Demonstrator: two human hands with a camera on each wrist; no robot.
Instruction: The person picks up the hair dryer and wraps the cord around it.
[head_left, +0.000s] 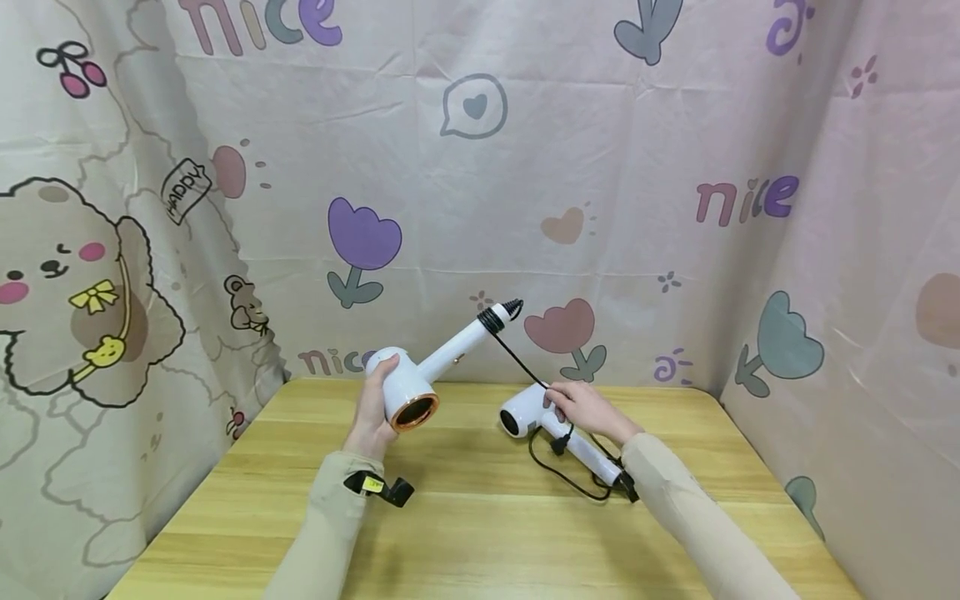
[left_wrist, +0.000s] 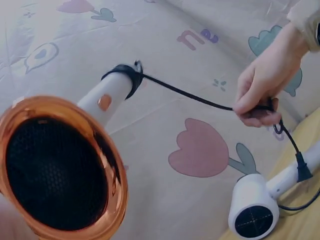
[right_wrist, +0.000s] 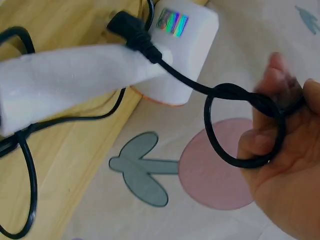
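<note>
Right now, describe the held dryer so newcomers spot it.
Over the table, find the left hand. It grips the white dryer whose handle end is wrapped in black cord. Unlike the other dryer, it is held up, not lying on the table.

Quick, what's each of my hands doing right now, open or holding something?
Left hand: closed, holding the copper-rimmed white hair dryer by its body.
Right hand: closed, pinching that dryer's black cord.
</note>
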